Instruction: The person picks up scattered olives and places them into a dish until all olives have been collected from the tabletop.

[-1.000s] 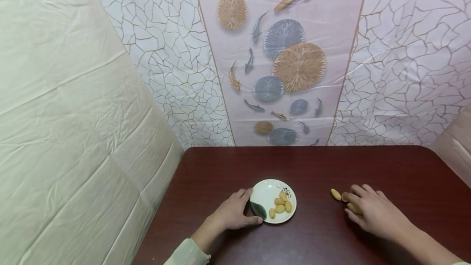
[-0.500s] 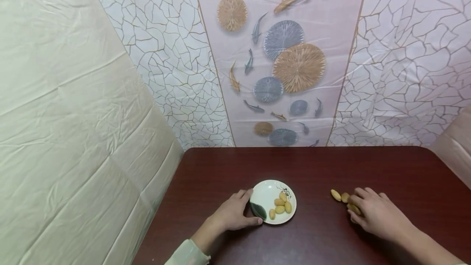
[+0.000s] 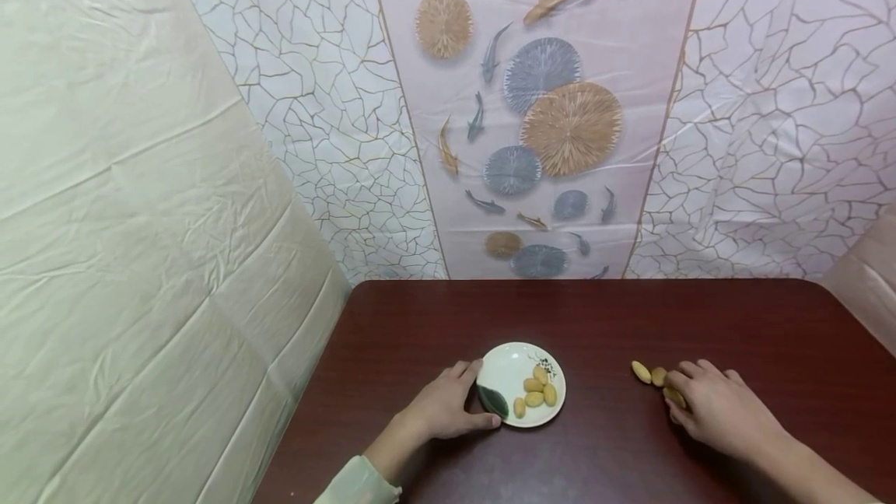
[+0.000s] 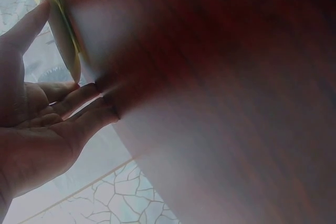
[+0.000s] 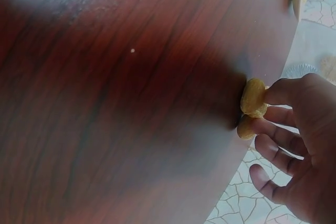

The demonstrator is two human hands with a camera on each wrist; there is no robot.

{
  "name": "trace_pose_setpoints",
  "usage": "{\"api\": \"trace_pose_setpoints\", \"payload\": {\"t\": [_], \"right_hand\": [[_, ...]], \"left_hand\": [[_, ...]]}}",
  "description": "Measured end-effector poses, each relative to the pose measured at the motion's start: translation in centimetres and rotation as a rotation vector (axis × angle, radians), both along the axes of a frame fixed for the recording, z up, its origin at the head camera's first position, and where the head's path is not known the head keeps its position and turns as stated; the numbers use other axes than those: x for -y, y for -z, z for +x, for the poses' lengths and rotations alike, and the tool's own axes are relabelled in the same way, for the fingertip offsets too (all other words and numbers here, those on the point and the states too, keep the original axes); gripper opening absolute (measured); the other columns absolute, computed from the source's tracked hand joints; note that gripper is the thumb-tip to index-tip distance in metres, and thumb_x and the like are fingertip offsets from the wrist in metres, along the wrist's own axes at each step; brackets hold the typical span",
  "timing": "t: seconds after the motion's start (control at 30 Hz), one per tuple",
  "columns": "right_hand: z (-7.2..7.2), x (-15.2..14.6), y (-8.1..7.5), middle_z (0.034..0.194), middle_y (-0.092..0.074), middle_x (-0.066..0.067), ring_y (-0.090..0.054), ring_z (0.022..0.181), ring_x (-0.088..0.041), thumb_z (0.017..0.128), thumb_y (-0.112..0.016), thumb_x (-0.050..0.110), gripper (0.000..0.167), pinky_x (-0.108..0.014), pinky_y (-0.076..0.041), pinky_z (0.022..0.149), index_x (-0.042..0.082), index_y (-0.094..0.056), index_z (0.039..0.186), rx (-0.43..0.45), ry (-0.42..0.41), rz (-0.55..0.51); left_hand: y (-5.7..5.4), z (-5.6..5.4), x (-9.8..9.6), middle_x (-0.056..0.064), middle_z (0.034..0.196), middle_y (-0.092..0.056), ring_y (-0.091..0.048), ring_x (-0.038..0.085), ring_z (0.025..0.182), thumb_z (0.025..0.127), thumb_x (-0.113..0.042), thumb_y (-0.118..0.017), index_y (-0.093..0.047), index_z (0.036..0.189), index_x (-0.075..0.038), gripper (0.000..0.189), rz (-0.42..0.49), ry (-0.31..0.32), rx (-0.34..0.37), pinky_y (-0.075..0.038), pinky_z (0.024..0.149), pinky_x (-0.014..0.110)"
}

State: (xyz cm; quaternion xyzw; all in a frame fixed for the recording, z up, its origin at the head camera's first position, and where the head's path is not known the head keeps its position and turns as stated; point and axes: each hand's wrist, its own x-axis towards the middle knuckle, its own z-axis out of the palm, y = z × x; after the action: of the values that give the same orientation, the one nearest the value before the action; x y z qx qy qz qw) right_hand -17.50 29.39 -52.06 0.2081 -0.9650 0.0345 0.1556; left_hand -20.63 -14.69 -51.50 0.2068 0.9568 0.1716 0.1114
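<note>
My left hand (image 3: 442,404) holds the left rim of a small white plate (image 3: 500,368) between thumb and fingers. The plate has a dark green leaf-shaped patch and a sprig pattern. Several yellow oval fruits (image 3: 534,399) lie on its right half. In the left wrist view the plate (image 4: 62,32) shows edge-on between thumb and fingertips. To the right, my right hand (image 3: 724,414) pinches a yellow oval fruit (image 3: 675,398) at the table top. Just left of its fingertips lie a brownish-yellow fruit (image 3: 659,376) and a paler, longer one (image 3: 640,372). The right wrist view shows the thumb against a fruit (image 5: 254,97).
Both hands work over a dark red-brown wooden table (image 3: 595,317) with rounded far corners. A patterned cloth (image 3: 570,131) with fish and round motifs hangs behind it. Pale quilted cloth (image 3: 175,255) hangs along the left side, and more fabric (image 3: 864,278) on the right.
The right hand has shifted slightly right and its fingers have drawn in around a fruit, so the brownish-yellow one shows more fully. The left hand and plate stay in place.
</note>
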Motion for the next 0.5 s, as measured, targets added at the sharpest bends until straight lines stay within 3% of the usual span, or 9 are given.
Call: {"api": "trace_pose_setpoints", "payload": {"t": [0.5], "right_hand": [[0.07,0.33,0.02,0.086,-0.066,0.007,-0.064,0.083,-0.024,0.079,-0.094,0.018,0.026,-0.041,-0.043,0.058,0.022,-0.069,0.087,-0.030,-0.003,0.001]], "left_hand": [[0.10,0.01,0.05,0.010,0.165,-0.053,-0.054,0.034,0.151,0.090,-0.066,-0.082,-0.035,0.174,-0.016,0.108,0.008,0.009,-0.014,-0.054,0.116,0.052]]}}
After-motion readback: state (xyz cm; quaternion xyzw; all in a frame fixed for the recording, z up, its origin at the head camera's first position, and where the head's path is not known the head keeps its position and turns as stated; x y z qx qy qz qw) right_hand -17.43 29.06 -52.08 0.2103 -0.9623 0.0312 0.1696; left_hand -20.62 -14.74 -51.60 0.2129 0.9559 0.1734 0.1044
